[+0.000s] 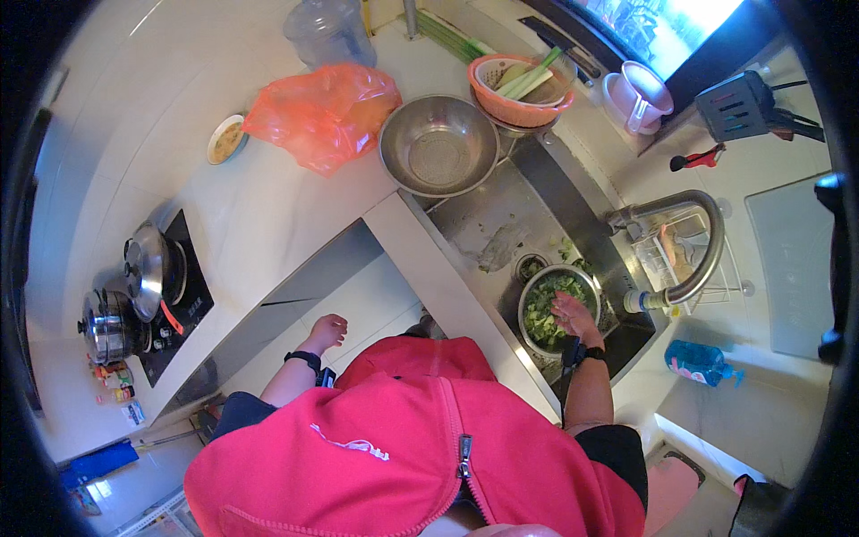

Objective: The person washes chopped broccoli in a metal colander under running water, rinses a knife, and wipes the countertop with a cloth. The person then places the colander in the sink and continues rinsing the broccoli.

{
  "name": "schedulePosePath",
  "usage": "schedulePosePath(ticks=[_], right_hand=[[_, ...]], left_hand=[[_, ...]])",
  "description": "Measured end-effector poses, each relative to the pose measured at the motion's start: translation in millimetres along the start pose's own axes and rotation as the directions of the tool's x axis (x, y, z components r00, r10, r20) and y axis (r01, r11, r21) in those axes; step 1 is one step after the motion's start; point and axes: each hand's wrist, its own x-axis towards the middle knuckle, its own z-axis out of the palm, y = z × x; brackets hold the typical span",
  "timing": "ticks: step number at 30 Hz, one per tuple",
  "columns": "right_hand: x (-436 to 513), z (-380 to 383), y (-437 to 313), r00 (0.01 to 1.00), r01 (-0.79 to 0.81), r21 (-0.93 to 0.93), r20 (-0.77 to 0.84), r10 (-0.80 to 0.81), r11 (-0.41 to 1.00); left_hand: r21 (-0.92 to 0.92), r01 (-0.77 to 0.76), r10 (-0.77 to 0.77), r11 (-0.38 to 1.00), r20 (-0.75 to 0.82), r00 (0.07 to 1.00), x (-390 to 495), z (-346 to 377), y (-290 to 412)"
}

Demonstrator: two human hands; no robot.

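Note:
A round metal bowl (522, 305) full of chopped leafy greens (542, 312) stands in the stainless steel sink (493, 208), close to the drain (530, 267). My right hand (570, 314) is over the bowl's right part, its fingers at the greens and seemingly apart. I see nothing gripped in it. My left hand (329, 332) hangs free before the counter, fingers loosely curled, holding nothing. The curved faucet (711, 248) reaches over the sink's right side. Bits of green lie on the sink floor.
A large metal basin (439, 144) sits at the sink's far left corner, beside an orange basket (520, 107) with scallion pieces. On the counter are a red plastic bag (329, 114) and a small bowl (227, 139). Lidded pots (144, 268) stand on the left cooktop; a blue soap bottle (694, 362) stands right.

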Motion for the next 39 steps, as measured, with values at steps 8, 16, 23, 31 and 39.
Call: schedulePosePath(ticks=[8,16,23,31,39], right_hand=[[7.5,30.7,36.3,0.882,0.009,-0.459,-0.415,-0.223,0.888],[-3.4,78.3,-39.4,0.712,0.291,-0.405,-0.513,-0.479,0.867],[1.4,158.5,-175.7,0.954,0.196,0.406,-0.290,-0.077,0.892],[15.3,226.4,-287.1,0.989,0.137,0.681,-0.138,-0.058,0.719],[42.4,223.6,-287.5,0.987,0.155,0.770,-0.145,-0.067,0.619]], left_hand=[[0.070,-0.057,0.058,0.996,-0.013,0.998,-16.3,-7.0,26.0],[0.306,-0.466,0.477,0.830,0.041,0.878,-2.0,-47.3,144.8],[0.295,-0.696,0.756,0.654,-0.263,0.599,71.8,-109.9,269.7],[0.344,-0.834,0.902,0.430,-0.194,0.385,174.6,-153.9,372.3],[0.817,-0.575,0.996,-0.044,0.084,0.043,194.9,-135.0,462.8]])
